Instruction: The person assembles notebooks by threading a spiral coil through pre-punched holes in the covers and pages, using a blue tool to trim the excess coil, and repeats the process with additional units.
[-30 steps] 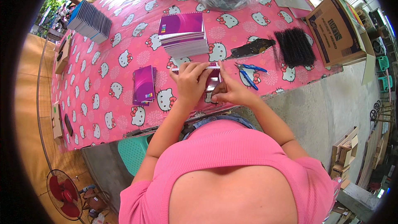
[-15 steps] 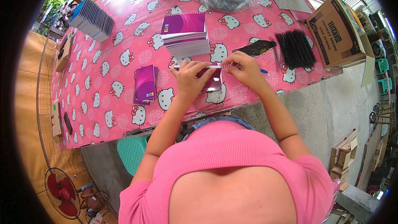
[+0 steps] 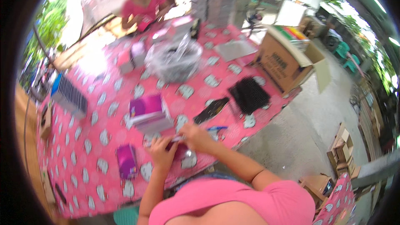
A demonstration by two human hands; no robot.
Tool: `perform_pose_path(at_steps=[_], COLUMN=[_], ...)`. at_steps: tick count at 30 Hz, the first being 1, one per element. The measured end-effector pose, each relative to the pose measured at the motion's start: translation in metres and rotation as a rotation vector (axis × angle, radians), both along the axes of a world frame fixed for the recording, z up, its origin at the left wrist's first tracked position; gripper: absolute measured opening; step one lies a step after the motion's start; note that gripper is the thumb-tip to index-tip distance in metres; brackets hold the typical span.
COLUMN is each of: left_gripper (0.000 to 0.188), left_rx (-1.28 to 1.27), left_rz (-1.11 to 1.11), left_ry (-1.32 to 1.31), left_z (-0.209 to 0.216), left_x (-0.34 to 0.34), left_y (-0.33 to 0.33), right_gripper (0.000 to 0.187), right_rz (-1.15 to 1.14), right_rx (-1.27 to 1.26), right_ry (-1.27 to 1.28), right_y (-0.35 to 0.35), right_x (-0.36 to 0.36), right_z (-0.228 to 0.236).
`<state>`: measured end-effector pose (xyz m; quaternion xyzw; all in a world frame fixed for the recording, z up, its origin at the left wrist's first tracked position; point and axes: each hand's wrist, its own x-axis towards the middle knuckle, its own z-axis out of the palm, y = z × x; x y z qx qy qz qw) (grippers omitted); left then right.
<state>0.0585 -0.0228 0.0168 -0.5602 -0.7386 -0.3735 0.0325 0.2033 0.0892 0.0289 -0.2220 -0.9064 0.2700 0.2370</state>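
My left hand (image 3: 161,153) is closed on a small purple notebook (image 3: 181,151) at the table's near edge, its pale edge pointing away from me. My right hand (image 3: 195,138) is closed, its fingertips pinched at the right end of that edge; motion blur hides what is in them. Just beyond stands a stack of purple notebooks (image 3: 151,116). Left of my hands lie purple spiral notebooks (image 3: 126,161). To the right are a blue pen (image 3: 218,128), a flat dark piece (image 3: 211,110) and a heap of black spiral coils (image 3: 249,95).
A clear plastic bag (image 3: 173,60) with dark contents stands farther back, and a cardboard box (image 3: 281,60) at the right edge. Bound books (image 3: 70,96) stand at the left. Across the pink patterned table (image 3: 89,158), another person (image 3: 143,6) holds something pink.
The view has swung up and right, bringing the person across the table into sight. My hands stay together at the notebook, the right one now closer to the left.
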Motion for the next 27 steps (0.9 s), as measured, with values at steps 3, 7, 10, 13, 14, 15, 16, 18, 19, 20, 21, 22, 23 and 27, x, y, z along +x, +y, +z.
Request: perform_pose_path(at_steps=[3,7,10,13,14,15,16,18,19,20,21,22,23,27], left_gripper=[0.018,0.016,0.016,0.018,0.018,0.018,0.019,0.019,0.019,0.019,0.019,0.019,0.019,0.022], left_rx=[-0.050,-0.042,-0.042,-0.028,-0.029,-0.027,-0.026,-0.040,-0.051,-0.050,-0.042,-0.034,-0.035,0.025], left_rz=[0.011,0.019,0.004,0.020,0.025,0.017,0.008,0.021,0.028,0.031,0.013,-0.003,0.002,0.033], left_ry=[-0.087,-0.108,-0.079,-0.090,-0.092,-0.091,-0.091,-0.107,-0.117,-0.118,-0.112,-0.106,-0.106,-0.138], left_z=[0.005,0.007,0.007,0.010,0.009,0.007,0.006,0.006,0.007,0.007,0.007,0.007,0.007,0.010], left_x=[0.003,0.007,0.007,0.008,0.007,0.006,0.005,0.005,0.006,0.006,0.006,0.006,0.006,0.011], left_y=[0.003,0.008,0.007,0.008,0.008,0.007,0.006,0.005,0.006,0.005,0.005,0.004,0.004,0.009], right_gripper=[0.019,0.022,0.022,0.024,0.026,0.026,0.024,0.022,0.019,0.016,0.016,0.017,0.020,0.021], right_rz=[0.009,-0.020,-0.105,-0.041,-0.009,-0.003,-0.014,-0.018,-0.020,-0.022,-0.018,-0.049,-0.081,-0.029], right_rx=[-0.031,-0.030,-0.062,-0.026,-0.031,-0.031,-0.032,-0.034,-0.013,0.009,0.009,0.022,0.034,-0.020], right_ry=[-0.006,-0.002,0.038,-0.024,-0.114,-0.116,-0.057,0.000,-0.023,-0.045,-0.046,0.029,0.103,-0.065], right_y=[0.006,0.000,-0.002,0.002,0.001,0.001,-0.001,-0.003,-0.003,-0.003,-0.003,-0.004,-0.005,0.001], right_x=[-0.004,-0.002,-0.001,-0.005,-0.006,-0.006,-0.004,-0.005,-0.007,-0.008,-0.008,-0.008,-0.008,-0.006], right_z=[-0.007,0.004,0.008,0.002,0.002,0.003,0.013,0.013,0.010,0.008,0.005,0.011,0.014,0.004])
